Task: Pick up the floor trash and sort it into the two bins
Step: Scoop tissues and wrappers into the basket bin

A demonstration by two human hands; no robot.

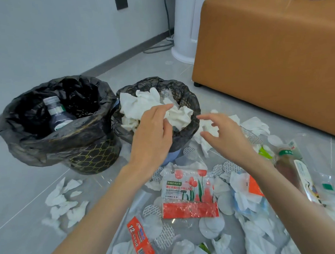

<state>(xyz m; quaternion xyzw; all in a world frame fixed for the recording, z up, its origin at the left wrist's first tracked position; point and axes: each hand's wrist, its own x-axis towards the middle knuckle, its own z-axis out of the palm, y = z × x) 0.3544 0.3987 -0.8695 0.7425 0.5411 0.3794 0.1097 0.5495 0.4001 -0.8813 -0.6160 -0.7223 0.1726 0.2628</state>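
Status: your left hand point(153, 135) is over the near rim of the tissue bin point(188, 99). Its index finger and thumb sit either side of a crumpled tissue point(179, 116) on top of the pile; can't tell if it's pinched or merely touched. Your right hand point(220, 132) is spread, fingers lightly curled, holding nothing, hovering just right of that bin. Likely next piece: the floor tissue point(203, 144), lying right under that hand's fingertips and against the bin's foot, its long axis running roughly away from you. Right hand is clearly nearer, so drop straight down with it, then make a short move left to the same bin. Plastics go the other way. The tulip packet point(188, 193) lies flat between your forearms, long edge across you. The bottle bin point(95, 158), with one bottle point(56, 114) in it, is further left, so the left hand suits that one. Tissue bin looks heaped to the rim; a wad may roll off.
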